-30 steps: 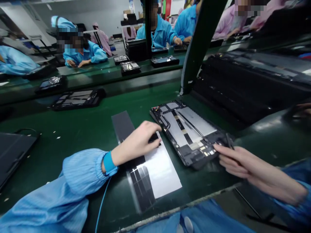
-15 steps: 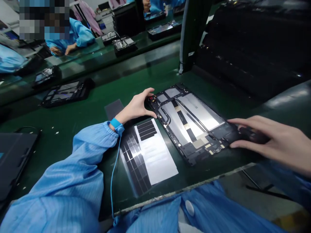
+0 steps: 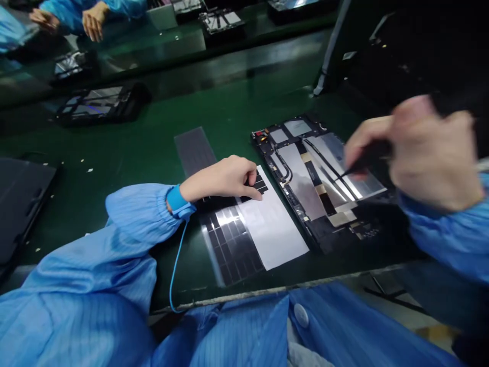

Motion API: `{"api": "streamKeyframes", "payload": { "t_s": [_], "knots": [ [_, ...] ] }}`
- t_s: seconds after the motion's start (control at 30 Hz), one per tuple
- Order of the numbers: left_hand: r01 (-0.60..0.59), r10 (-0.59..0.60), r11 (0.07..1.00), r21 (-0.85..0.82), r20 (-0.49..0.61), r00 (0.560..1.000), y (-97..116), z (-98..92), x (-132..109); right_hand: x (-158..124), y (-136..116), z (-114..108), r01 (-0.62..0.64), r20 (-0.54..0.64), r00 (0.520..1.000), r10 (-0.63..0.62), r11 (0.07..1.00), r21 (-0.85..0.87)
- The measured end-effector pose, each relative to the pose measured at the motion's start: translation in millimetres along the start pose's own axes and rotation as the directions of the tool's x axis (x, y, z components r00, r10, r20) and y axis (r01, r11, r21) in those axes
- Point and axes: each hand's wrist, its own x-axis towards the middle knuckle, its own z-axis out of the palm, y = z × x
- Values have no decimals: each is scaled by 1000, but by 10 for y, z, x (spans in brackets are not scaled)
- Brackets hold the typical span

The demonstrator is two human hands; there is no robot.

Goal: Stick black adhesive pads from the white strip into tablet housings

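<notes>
My left hand [image 3: 233, 178], with a blue wrist strap [image 3: 178, 200], is over the top of a white backing sheet [image 3: 277, 232] that carries black adhesive strips [image 3: 261, 184]. Its fingers curl, with a gap between thumb and index finger. Black tweezers [image 3: 359, 164] are gripped in my right hand [image 3: 428, 153], which is blurred by motion. Their tip points down over an opened tablet [image 3: 300, 173] that shows silver battery panels, a ribbon cable and black wires. Part of the tablet's right side is hidden behind that hand.
A clear film with dark rectangles [image 3: 233, 255] lies beside the white sheet, and a dark strip [image 3: 194, 148] lies above it. Another opened device [image 3: 99, 104] sits farther back left. A black case [image 3: 23, 193] is at far left. A co-worker's hands [image 3: 93, 20] show across the bench.
My left hand has left the tablet's corner and come down over the backing sheet. My right hand has risen from the tablet's right edge, with the tweezers now over it. The view has tilted down.
</notes>
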Motion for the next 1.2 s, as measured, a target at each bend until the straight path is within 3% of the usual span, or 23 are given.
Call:
{"api": "streamKeyframes", "payload": {
  "t_s": [0.07,0.13,0.17,0.23,0.4,0.87,1.03,1.13,1.2],
  "knots": [
    [14,-14,1000,-18,3,1000,15,10,42,126,-132,282,220,230,948,-219,975,21],
    [-7,10,999,-49,64,998,6,-33,65,186,-155,464,352,447,822,-353,932,88],
    [-14,20,998,-64,100,995,-2,-61,67,200,-133,519,377,509,774,-375,920,105],
    [-12,25,996,-84,156,987,-16,-109,64,214,-57,576,392,534,753,-385,914,105],
    [20,-4,996,-88,187,982,-21,-129,73,226,70,603,433,436,802,-408,900,47],
    [43,-32,998,-55,186,982,-9,-121,105,255,19,642,426,418,819,-394,905,19],
    [78,-74,997,-19,142,987,-21,-117,83,206,-33,581,289,443,834,-328,945,156],
    [0,1,1000,-18,51,999,2,-69,25,149,15,546,168,208,954,-215,960,223],
    [-94,86,995,-36,-168,982,44,11,-19,118,72,560,113,38,991,-128,956,270]
  ]
}}
